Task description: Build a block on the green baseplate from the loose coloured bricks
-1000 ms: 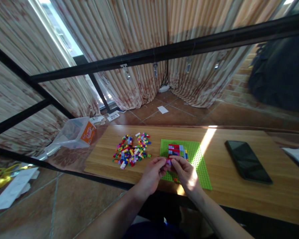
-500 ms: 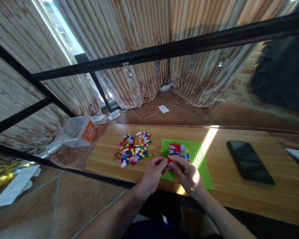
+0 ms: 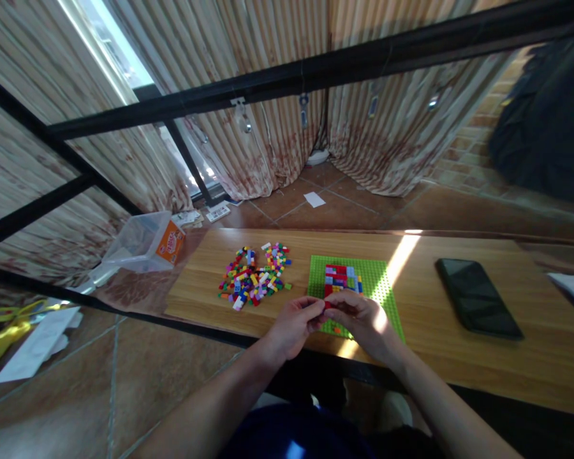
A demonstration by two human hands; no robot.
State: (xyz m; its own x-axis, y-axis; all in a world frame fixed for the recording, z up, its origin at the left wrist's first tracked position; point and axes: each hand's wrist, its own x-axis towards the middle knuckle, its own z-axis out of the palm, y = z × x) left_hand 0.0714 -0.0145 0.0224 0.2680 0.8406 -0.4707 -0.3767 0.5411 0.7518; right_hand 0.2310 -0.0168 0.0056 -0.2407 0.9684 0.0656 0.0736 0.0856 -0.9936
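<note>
My left hand [image 3: 294, 325] and my right hand [image 3: 363, 320] meet fingertip to fingertip over the near part of a green baseplate [image 3: 375, 274]. Pinched between them is a small red toy brick [image 3: 327, 306], partly hidden by the fingers. Just beyond the hands, a built block of coloured bricks [image 3: 340, 278] is fixed on the baseplate, its near side covered by my right hand. A small orange brick [image 3: 337, 330] shows on the baseplate below the fingers. Left of the hands, a loose pile of mixed bricks [image 3: 256, 280] lies on the wooden table [image 3: 296, 241].
A black phone-like device [image 3: 478, 298] lies at the table's right. On the floor to the left stands a clear plastic box [image 3: 141, 242] with an orange label. A black metal rail [image 3: 277, 85] crosses beyond the table, before curtains [image 3: 287, 153].
Both hands stay together with the red brick, their fingers slightly shifted. The whole view has tilted a little, so the table appears higher.
</note>
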